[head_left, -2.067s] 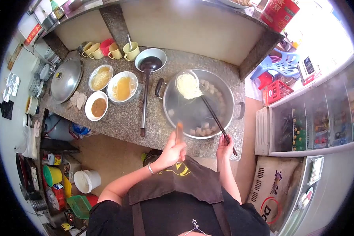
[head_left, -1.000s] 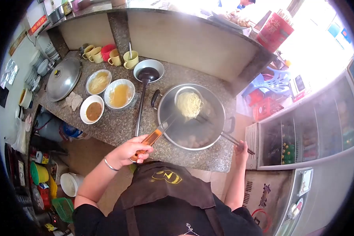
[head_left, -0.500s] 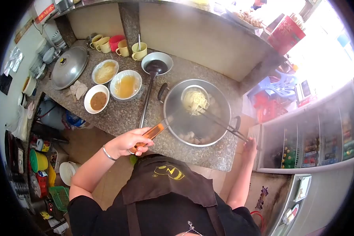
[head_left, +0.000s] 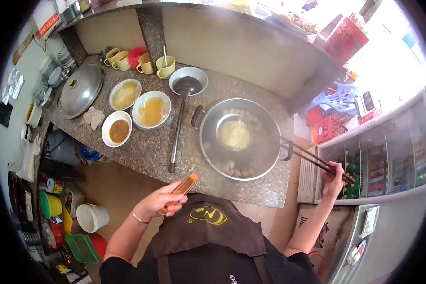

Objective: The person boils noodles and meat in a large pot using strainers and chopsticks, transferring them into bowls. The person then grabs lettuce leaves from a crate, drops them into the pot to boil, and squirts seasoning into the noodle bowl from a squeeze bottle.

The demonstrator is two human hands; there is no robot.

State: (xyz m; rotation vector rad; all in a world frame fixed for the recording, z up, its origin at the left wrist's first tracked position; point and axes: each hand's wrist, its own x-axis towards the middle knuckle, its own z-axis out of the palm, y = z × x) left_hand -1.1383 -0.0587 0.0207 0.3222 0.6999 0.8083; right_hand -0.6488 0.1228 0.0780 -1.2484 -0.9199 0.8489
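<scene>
My left hand (head_left: 163, 201) is closed around the wooden handle of a noodle strainer (head_left: 185, 185). Its thin metal shaft reaches over the near-left rim of a wide steaming pot (head_left: 244, 179). Pale noodles (head_left: 235, 135) sit in a round patch in the pot's middle, apparently in the strainer's basket, which steam blurs. Round pale pieces (head_left: 227, 167) lie in the broth around them. To the right of the pot, my right hand (head_left: 332, 181) grips long dark chopsticks (head_left: 312, 158); their tips are near the pot's right handle, away from the noodles.
A ladle (head_left: 177, 128) rests in a metal bowl (head_left: 201, 75) left of the pot. Farther left stand a bowl of yellowish broth (head_left: 152, 111), a bowl of brown sauce (head_left: 119, 131), a noodle bowl (head_left: 125, 93) and a large lid (head_left: 82, 92). Several mugs (head_left: 165, 70) line the back.
My right hand has drawn the chopsticks out of the noodles and to the right, clear of the pot. The noodles now lie flatter and lower. My left hand has shifted slightly down.
</scene>
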